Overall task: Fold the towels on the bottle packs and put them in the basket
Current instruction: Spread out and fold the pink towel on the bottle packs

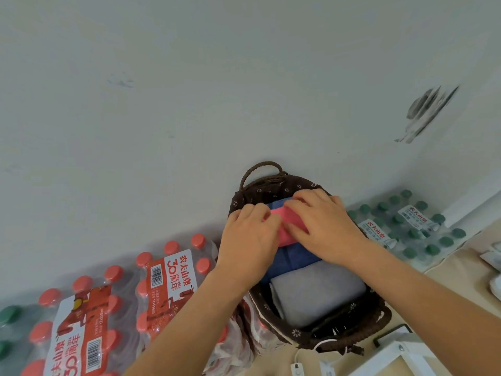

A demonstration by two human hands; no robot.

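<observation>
Contents of the basket, which stands between the bottle packs:
- 1 pink towel, folded, gripped at its ends by the left hand and the right hand, fingers curled over it
- 1 blue towel
- 1 grey towel

Left of the basket are 2 red-capped packs, labelled "农夫山泉 30周年". On the right are green-capped packs with 2 labels reading "农夫山泉".

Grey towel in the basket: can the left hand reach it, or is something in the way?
Probably yes: the grey towel lies uncovered in the basket, but the left hand must first release the pink towel.
</observation>
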